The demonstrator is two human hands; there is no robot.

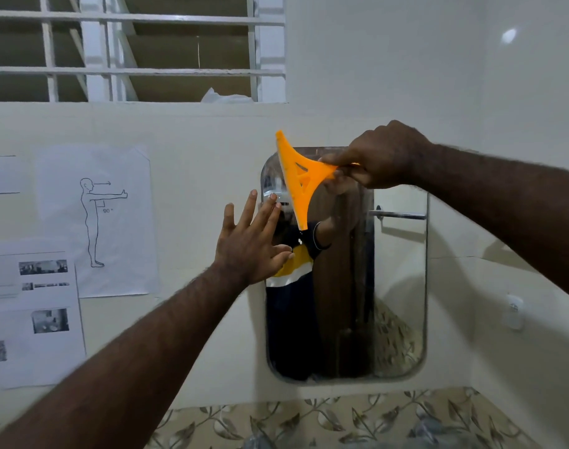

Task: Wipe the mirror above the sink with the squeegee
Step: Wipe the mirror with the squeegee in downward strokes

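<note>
A tall mirror (396, 286) with rounded corners hangs on the cream wall. An orange plastic squeegee (297, 176) lies against its upper left part, blade edge toward the left and tilted. My right hand (378, 155) grips the squeegee's handle from the right. My left hand (254, 243) is spread flat with fingers apart at the mirror's left edge, fingertips reaching onto the glass just below the blade. The mirror reflects a person's torso and arm.
Printed paper sheets (96, 218) are taped to the wall left of the mirror. A barred window (134, 47) sits above. Leaf-patterned tiles (325, 422) run below the mirror. A white wall socket (514, 314) is to the right.
</note>
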